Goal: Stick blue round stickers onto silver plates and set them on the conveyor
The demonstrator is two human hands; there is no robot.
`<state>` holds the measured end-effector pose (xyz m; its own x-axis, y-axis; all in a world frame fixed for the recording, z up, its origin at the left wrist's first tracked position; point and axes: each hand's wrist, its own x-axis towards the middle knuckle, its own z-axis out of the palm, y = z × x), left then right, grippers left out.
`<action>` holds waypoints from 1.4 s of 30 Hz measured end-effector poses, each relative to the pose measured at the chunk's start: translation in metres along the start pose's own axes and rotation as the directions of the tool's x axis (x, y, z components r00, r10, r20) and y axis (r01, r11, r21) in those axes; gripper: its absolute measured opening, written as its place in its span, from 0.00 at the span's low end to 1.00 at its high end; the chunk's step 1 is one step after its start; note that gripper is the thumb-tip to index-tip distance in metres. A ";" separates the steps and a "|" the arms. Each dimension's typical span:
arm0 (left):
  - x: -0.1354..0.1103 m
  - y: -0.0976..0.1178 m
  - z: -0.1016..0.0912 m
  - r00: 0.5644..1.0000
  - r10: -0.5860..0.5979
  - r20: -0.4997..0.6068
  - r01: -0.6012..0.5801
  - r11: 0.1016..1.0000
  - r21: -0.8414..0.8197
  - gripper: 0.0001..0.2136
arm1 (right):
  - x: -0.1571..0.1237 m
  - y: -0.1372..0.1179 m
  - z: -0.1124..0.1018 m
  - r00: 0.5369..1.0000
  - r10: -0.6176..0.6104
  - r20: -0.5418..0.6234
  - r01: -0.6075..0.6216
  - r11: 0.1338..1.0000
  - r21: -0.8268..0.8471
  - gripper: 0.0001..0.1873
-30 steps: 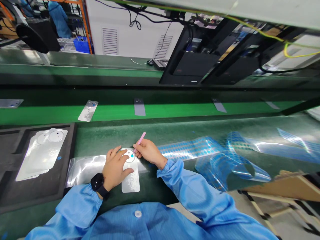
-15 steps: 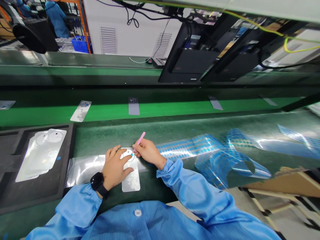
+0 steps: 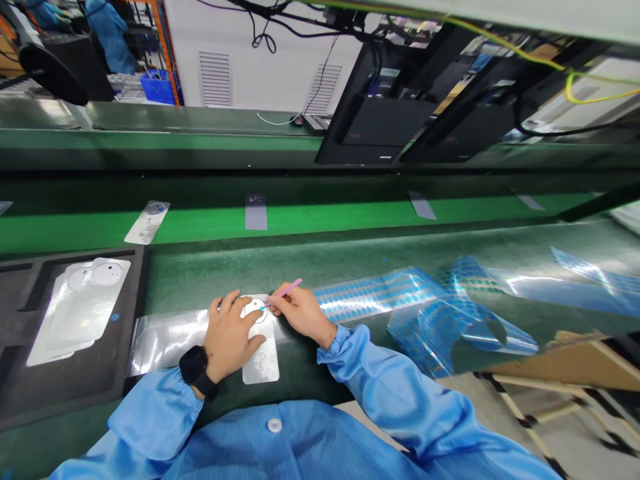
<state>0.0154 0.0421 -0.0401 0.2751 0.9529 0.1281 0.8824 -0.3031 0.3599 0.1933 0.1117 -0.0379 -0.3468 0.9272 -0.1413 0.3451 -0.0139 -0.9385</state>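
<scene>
1. Tool drops low: the slim pink tool (image 3: pixel 291 287) in the right hand (image 3: pixel 303 313) now leans much flatter than it did half a second ago, its shaft swung down toward the bench (image 3: pixel 200 273) while its tip stays beside a small blue dot (image 3: pixel 262 309).

2. What it suggests: the change of angle looks like fine adjustment at the dot, with the close work apparently unfinished, since tool and fingertip both remain there.

3. At center: the silver panel (image 3: pixel 261 363) lies flat on the bench in front of the person, its upper end, with the round outline, between the two hands; it has barely shifted.

4. Right hand: closed in a narrow pinch on the pink tool, thumb and fingers together near the panel's upper right edge. Whether the tip touches the dot is too small to tell.

5. Left hand (image 3: pixel 231 340): fingers spread fairly wide, palm down, gripping nothing, laid over the panel's left side. The index fingertip rests at the dot and seems to steady it.

6. Behind: panels on the green belt (image 3: pixel 210 223), among them a gray panel (image 3: pixel 256 217), have slid leftward in view, while the stacked panels (image 3: pixel 90 313) sit unchanged in the dark tray (image 3: pixel 15 393).
</scene>
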 end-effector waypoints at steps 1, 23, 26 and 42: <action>0.000 0.000 0.000 1.000 -0.004 0.002 0.004 1.000 -0.002 0.17 | -0.001 0.001 0.000 1.000 -0.026 0.001 0.026 0.999 -0.037 0.05; 0.000 0.003 -0.001 1.000 -0.005 -0.008 0.005 1.000 0.010 0.17 | -0.012 0.005 0.004 0.946 -0.323 0.031 0.310 0.871 -0.381 0.11; 0.000 0.004 -0.003 1.000 -0.015 0.009 0.014 1.000 0.020 0.17 | -0.012 0.006 0.005 0.929 -0.370 0.031 0.351 0.848 -0.398 0.12; 0.000 0.003 -0.001 1.000 -0.016 -0.012 0.016 1.000 0.003 0.17 | -0.020 0.008 0.003 0.898 -0.426 0.113 0.421 0.755 -0.503 0.13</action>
<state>0.0179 0.0409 -0.0378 0.2564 0.9573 0.1333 0.8879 -0.2878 0.3589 0.2006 0.0917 -0.0438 -0.5565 0.7962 0.2372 0.5531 0.5681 -0.6094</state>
